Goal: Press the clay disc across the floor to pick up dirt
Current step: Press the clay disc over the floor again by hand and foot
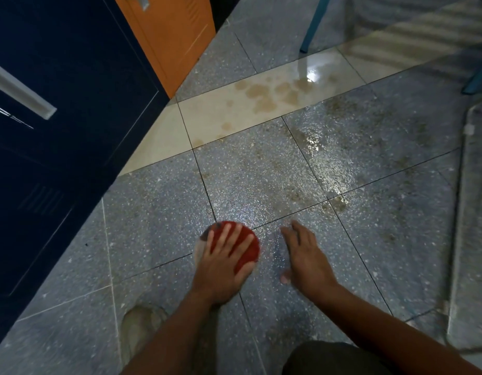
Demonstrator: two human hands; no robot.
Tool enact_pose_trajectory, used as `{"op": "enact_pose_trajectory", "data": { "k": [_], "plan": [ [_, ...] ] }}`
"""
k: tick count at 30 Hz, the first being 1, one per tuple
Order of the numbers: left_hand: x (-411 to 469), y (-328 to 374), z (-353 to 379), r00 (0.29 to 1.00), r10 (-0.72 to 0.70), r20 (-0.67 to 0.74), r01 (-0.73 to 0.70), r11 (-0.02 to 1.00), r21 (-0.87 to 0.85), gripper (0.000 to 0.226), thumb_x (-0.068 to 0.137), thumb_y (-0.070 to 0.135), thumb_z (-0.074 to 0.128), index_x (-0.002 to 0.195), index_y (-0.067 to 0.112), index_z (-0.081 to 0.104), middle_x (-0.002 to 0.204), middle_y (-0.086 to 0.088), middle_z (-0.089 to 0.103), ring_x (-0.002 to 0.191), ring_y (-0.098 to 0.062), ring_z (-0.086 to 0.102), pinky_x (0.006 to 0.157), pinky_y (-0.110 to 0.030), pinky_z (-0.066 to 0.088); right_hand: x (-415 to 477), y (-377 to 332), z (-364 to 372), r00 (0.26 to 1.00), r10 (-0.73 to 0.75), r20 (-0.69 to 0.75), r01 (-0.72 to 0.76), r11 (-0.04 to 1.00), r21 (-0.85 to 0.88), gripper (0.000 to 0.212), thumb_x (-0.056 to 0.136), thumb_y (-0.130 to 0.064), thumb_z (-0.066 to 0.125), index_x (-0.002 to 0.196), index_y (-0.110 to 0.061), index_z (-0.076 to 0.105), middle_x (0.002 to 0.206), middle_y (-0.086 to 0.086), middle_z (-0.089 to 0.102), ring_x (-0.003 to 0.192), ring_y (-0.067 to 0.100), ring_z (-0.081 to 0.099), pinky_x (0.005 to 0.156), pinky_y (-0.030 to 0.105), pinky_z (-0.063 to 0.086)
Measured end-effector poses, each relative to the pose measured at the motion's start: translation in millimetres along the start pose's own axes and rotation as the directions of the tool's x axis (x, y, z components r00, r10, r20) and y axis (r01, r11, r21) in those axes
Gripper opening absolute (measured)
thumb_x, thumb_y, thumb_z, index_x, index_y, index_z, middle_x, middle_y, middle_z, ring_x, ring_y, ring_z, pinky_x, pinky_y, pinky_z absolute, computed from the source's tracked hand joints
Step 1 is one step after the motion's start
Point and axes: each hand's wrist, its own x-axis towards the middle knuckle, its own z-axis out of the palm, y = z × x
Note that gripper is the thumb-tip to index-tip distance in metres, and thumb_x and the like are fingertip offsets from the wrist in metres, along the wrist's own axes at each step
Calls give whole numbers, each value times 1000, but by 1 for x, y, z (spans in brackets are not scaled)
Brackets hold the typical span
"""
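A flat red clay disc (248,247) lies on the speckled grey floor tiles (158,212) near the lower middle of the head view. My left hand (223,263) rests flat on top of the disc, fingers spread across it and palm over its near edge. My right hand (305,255) lies flat on the bare floor just to the right of the disc, fingers apart, holding nothing. Brown dirt smears (269,96) mark the pale tile strip and the grey tiles beyond my hands.
Dark blue lockers (58,131) and an orange locker (169,36) stand along the left. Blue chair legs (313,25) stand at the back, another at the right edge. A grey mat (472,226) lies on the right. A dusty footprint mark (142,326) sits near my left forearm.
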Motion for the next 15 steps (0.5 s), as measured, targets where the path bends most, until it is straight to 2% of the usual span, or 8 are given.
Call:
{"op": "enact_pose_trajectory", "data": {
  "k": [2, 4, 6, 8, 10, 12, 15],
  "plan": [
    [-5, -35, -8, 993, -119, 1, 119, 993, -3, 70, 107, 75, 15, 170, 47, 2, 180, 7, -9, 166, -21, -16, 132, -62, -1, -2, 1, 2, 999, 21, -27, -20, 999, 36, 128, 70, -36, 90, 162, -19, 2, 170, 8, -4, 156, 30, 7, 121, 40, 28],
    [15, -43, -20, 956, -292, 3, 292, 955, -53, 74, 106, 74, 9, 171, 41, -4, 179, 0, -16, 165, -25, -21, 132, -60, -11, -3, 0, 2, 999, 16, -31, -16, 1000, 27, 130, 72, -38, 88, 162, -19, -4, 170, 9, -6, 156, 31, 5, 123, 40, 22],
    [52, -23, -29, 876, -482, 6, 479, 870, -114, 77, 105, 73, 3, 170, 34, -14, 176, -6, -27, 162, -31, -29, 129, -63, -15, -5, -1, 1, 999, 21, -28, -21, 1000, 2, 133, 72, -44, 87, 162, -19, -8, 170, 11, -6, 157, 33, 3, 126, 41, 16],
    [88, 16, -30, 829, -560, 18, 554, 814, -176, 79, 104, 72, 0, 168, 30, -21, 173, -10, -33, 160, -36, -32, 128, -66, -14, -9, 1, -5, 994, 79, -68, -76, 996, 49, 136, 67, -50, 89, 162, -21, -5, 170, 10, -3, 156, 32, 4, 126, 43, 19],
    [113, 58, -24, 895, -446, 9, 440, 878, -188, 79, 103, 75, -1, 166, 33, -26, 173, -8, -34, 159, -39, -31, 128, -66, -13, -12, 13, -17, 970, 194, -147, -168, 971, 172, 133, 62, -47, 92, 162, -22, 7, 168, 9, 10, 154, 30, 14, 123, 43, 28],
    [113, 105, -10, 972, -235, -6, 232, 962, -143, 77, 104, 75, 1, 166, 37, -25, 175, -6, -31, 160, -37, -31, 129, -64, -13, -14, 33, -28, 925, 280, -258, -218, 945, 243, 118, 66, -37, 94, 158, -19, 23, 160, 13, 29, 146, 32, 28, 116, 43, 37],
    [74, 152, 12, 996, 88, -20, -90, 992, -85, 72, 109, 67, 15, 171, 37, -6, 179, -1, -20, 165, -31, -20, 131, -63, -10, -15, 55, -33, 874, 330, -357, -251, 935, 249, 88, 77, -24, 86, 151, -15, 39, 148, 16, 44, 134, 35, 40, 109, 45, 41]
  ]
}}
